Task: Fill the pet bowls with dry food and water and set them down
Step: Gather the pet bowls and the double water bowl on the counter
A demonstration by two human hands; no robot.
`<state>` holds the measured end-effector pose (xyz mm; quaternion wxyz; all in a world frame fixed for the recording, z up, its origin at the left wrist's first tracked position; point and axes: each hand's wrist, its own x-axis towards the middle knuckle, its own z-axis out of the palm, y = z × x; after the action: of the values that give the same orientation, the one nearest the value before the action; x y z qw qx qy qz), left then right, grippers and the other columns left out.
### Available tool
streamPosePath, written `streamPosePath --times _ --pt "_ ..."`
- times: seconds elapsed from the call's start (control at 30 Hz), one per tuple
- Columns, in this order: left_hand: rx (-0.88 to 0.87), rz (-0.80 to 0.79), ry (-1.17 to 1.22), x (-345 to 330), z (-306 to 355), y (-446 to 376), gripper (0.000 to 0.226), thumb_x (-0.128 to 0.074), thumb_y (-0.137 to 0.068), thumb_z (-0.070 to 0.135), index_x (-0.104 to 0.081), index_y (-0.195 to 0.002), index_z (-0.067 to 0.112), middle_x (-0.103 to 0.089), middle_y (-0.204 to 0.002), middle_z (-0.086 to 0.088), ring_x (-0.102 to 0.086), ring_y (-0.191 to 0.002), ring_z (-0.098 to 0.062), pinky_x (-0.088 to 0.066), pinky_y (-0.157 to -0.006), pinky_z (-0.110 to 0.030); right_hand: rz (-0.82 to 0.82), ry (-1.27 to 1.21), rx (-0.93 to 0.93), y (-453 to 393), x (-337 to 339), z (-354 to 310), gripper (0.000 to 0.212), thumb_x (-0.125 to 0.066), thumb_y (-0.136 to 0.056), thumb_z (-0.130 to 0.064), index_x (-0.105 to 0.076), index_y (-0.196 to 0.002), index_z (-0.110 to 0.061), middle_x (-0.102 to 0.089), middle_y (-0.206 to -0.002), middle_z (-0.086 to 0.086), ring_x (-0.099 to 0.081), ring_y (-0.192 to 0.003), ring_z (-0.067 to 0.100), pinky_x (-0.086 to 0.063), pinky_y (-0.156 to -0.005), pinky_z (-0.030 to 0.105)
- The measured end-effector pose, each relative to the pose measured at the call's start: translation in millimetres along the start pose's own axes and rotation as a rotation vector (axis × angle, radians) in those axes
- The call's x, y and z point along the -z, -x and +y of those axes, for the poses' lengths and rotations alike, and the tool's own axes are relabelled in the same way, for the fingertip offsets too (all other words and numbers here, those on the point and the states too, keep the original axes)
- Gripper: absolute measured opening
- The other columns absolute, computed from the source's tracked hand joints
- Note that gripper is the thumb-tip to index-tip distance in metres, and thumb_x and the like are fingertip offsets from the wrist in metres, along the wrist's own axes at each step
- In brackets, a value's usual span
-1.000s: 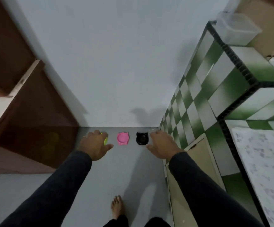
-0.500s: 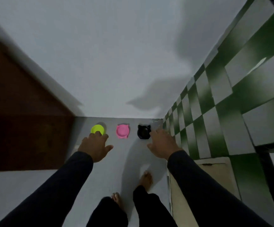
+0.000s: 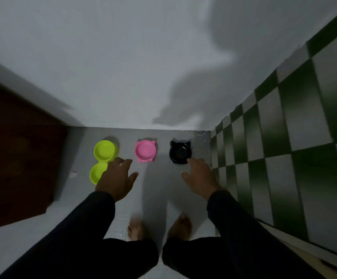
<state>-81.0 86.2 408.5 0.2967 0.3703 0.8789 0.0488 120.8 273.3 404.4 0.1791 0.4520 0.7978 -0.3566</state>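
Floor: pale grey; carries all three bowls, which stand in one row along its far edge, just short of the white wall.
Green double bowl: lime green, two round wells joined; leftmost in the row, near the floor's left edge beside the brown wooden panel. One well lies toward the wall, the other toward the person. Contents cannot be told in the dim light.
Pink bowl: cat-ear outline, middle of the row, upright, apart from both neighbours. No contents discernible.
Black bowl: cat-ear outline, rightmost, close to the floor's far right corner beside the green-and-white checkered tile wall. Interior too dark to read.
Left hand: palm down, fingers spread and relaxed, holding nothing. It overlaps the right side of the green double bowl in view; contact cannot be confirmed.
Right hand: palm down, fingers extended loosely, holding nothing. The fingertips reach the near rim of the black bowl; whether they touch it cannot be told.
Sleeves: dark, long, covering both forearms to the wrist.
Feet: bare, side by side on the floor, near the person's dark-clad knees at the bottom of view.
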Motion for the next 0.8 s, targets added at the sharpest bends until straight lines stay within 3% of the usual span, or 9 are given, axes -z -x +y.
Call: streamPosePath --times 0.17,0.43,0.5,0.63,0.8 --pt "0.021 0.004 0.062 -78.6 -26.4 -69.7 0.058 -0.064 -0.100 0.037 -0.051 -0.147 0.007 -0.053 -0.136 -0.019 -0.050 -0.129 -0.035 -0.043 -0.108 -0.046 -0.046 -0.154 -0.146 -79.6 -67.7 40.9 0.055 -0.057 -0.098 -0.032 -0.038 -0.147 -0.013 -0.047 -0.141 0.015 -0.051 -0.122 0.030 -0.043 -0.090 0.033" --pt "0.165 0.009 0.175 -184.6 -69.3 -163.8 0.060 -0.072 -0.095 0.037 -0.054 -0.143 0.007 -0.054 -0.133 -0.022 -0.053 -0.123 -0.037 -0.042 -0.104 -0.045 -0.065 -0.321 -0.275 -185.1 -155.9 96.8 0.064 -0.058 -0.098 -0.033 -0.034 -0.152 -0.007 -0.046 -0.149 0.016 -0.050 -0.131 0.033 -0.047 -0.105 0.041" --pt "0.232 0.025 0.253 -206.8 -78.6 -181.2 0.061 -0.076 -0.092 0.037 -0.055 -0.141 0.006 -0.056 -0.132 -0.022 -0.057 -0.120 -0.037 -0.046 -0.104 -0.046 -0.035 -0.371 -0.313 -206.6 -173.2 106.9 0.066 -0.058 -0.098 -0.032 -0.032 -0.154 -0.008 -0.046 -0.149 0.016 -0.050 -0.132 0.033 -0.047 -0.104 0.040" --pt "0.365 0.064 0.419 -244.9 -91.5 -213.1 0.058 -0.081 -0.087 0.037 -0.061 -0.131 0.005 -0.066 -0.126 -0.019 -0.064 -0.113 -0.034 -0.052 -0.097 -0.046 0.065 -0.462 -0.421 -246.3 -205.6 122.2 0.055 -0.060 -0.094 -0.031 -0.044 -0.141 -0.009 -0.058 -0.132 0.015 -0.061 -0.113 0.034 -0.055 -0.094 0.044" --pt "0.547 0.133 0.629 -276.7 -97.6 -244.3 0.053 -0.082 -0.084 0.043 -0.065 -0.118 0.007 -0.069 -0.116 -0.013 -0.065 -0.104 -0.031 -0.056 -0.090 -0.044 0.208 -0.579 -0.566 -284.9 -234.2 137.4 0.057 -0.067 -0.092 -0.037 -0.048 -0.134 -0.004 -0.061 -0.128 0.018 -0.062 -0.111 0.037 -0.050 -0.080 0.035"
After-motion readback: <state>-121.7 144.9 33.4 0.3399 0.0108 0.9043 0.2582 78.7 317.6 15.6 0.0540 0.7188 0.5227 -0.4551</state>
